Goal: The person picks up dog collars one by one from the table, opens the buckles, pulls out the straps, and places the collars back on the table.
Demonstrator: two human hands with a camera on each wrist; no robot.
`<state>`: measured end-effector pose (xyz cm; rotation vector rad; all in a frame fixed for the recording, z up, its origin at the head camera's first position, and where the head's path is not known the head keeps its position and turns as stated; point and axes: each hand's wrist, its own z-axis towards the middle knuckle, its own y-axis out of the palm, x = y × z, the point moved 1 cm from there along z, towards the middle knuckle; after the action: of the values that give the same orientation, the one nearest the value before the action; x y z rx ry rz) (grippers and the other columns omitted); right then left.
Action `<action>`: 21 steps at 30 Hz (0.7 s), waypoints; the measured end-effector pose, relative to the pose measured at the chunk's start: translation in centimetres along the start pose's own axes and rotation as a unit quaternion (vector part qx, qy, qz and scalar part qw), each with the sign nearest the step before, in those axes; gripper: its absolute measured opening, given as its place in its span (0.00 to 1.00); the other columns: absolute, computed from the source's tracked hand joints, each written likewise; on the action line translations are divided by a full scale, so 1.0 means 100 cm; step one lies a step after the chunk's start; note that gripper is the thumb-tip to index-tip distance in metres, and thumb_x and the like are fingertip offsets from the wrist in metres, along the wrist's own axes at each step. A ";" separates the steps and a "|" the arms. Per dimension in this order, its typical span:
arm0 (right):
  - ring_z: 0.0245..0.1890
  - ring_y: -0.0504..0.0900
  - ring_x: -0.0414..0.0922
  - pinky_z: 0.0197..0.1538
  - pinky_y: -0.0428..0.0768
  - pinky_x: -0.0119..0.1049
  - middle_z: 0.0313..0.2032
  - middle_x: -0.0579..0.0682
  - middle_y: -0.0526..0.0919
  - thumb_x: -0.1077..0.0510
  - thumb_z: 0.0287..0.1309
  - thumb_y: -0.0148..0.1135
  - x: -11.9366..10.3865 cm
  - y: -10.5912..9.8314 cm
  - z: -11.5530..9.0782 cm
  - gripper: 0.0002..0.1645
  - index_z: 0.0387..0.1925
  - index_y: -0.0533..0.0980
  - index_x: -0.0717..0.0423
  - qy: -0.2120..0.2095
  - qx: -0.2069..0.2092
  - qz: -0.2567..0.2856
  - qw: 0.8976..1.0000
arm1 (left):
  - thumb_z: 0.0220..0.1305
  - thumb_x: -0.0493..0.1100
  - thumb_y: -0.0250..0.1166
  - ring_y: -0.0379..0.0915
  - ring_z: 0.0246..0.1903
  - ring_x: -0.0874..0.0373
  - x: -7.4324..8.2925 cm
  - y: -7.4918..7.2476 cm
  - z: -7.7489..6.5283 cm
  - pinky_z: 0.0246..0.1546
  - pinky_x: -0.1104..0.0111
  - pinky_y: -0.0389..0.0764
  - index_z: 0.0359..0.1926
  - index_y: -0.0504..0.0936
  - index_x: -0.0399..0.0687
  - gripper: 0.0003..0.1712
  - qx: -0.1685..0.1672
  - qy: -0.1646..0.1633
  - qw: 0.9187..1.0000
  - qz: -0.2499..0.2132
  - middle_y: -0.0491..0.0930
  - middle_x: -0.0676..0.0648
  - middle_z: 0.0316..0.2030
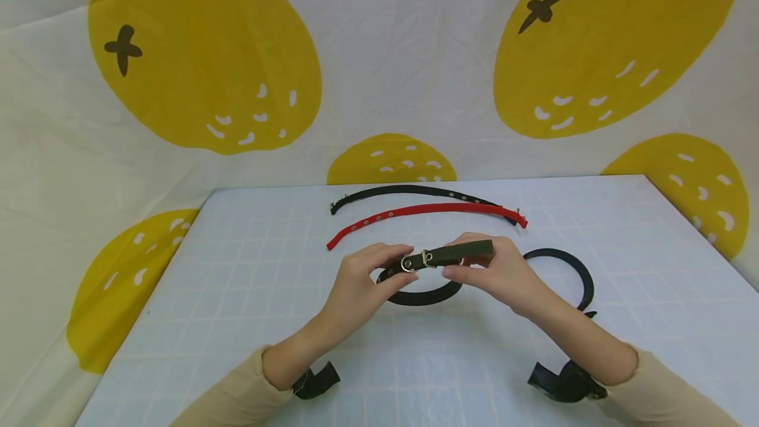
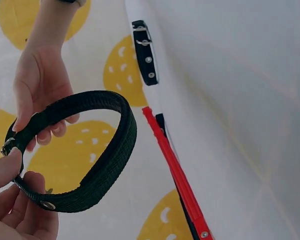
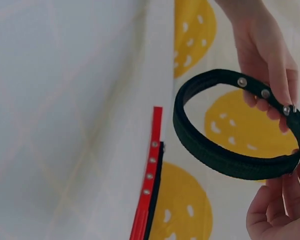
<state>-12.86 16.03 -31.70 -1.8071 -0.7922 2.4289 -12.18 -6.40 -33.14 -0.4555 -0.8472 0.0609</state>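
Observation:
A dark green collar (image 1: 427, 297), closed into a loop with its buckle (image 1: 427, 257) at the near side, is held up above the table between both hands. My left hand (image 1: 362, 280) pinches the band just left of the buckle, between thumb and fingers. My right hand (image 1: 504, 272) holds the strap on the other side of the buckle, and the strap's free end sticks out past its fingertips. The left wrist view shows the whole loop of the collar (image 2: 124, 135). In the right wrist view, eyelets show along the collar (image 3: 210, 162) near my left hand (image 3: 265, 50).
Beyond the hands, a red collar (image 1: 439, 209) lies stretched out on the white table (image 1: 237, 321), in front of a black collar (image 1: 403, 190). Another black collar (image 1: 584, 275) lies looped at the right, partly behind my right forearm. A patterned cloth hangs at the back.

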 end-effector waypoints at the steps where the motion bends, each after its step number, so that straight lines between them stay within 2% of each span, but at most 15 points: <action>1: 0.34 0.77 0.47 0.39 0.77 0.42 0.35 0.49 0.82 0.59 0.52 0.67 0.000 -0.001 0.000 0.09 0.37 0.80 0.53 0.002 0.001 0.001 1.000 | 0.50 0.35 0.71 0.74 0.31 0.63 -0.001 -0.001 0.000 0.32 0.72 0.79 0.46 0.82 0.41 0.19 0.000 0.000 1.000 0.004 0.81 0.52 0.34; 7: 0.38 0.78 0.48 0.41 0.78 0.44 0.37 0.49 0.82 0.61 0.52 0.67 0.001 -0.002 0.000 0.11 0.39 0.81 0.56 0.003 -0.005 0.023 1.000 | 0.51 0.36 0.70 0.72 0.30 0.63 -0.003 -0.004 -0.001 0.32 0.72 0.77 0.42 0.83 0.43 0.14 0.001 -0.009 1.000 0.014 0.81 0.53 0.33; 13: 0.37 0.78 0.50 0.39 0.80 0.41 0.38 0.51 0.81 0.62 0.52 0.68 0.002 -0.004 -0.002 0.13 0.41 0.80 0.59 0.018 -0.002 0.036 0.999 | 0.52 0.37 0.70 0.71 0.29 0.63 -0.004 -0.006 -0.002 0.30 0.72 0.76 0.42 0.83 0.45 0.14 -0.002 -0.016 1.000 0.018 0.81 0.54 0.33; 21: 0.39 0.79 0.48 0.41 0.81 0.38 0.39 0.50 0.82 0.61 0.52 0.67 0.002 -0.014 -0.005 0.16 0.43 0.79 0.64 0.055 0.031 0.034 0.997 | 0.52 0.36 0.70 0.76 0.31 0.63 -0.011 -0.015 -0.007 0.36 0.70 0.80 0.42 0.84 0.44 0.13 0.012 -0.063 0.998 0.019 0.82 0.52 0.34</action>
<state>-12.89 17.46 -31.38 -1.9568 -0.6505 2.3409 -12.58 -8.32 -33.73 -0.4483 -0.9606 0.1370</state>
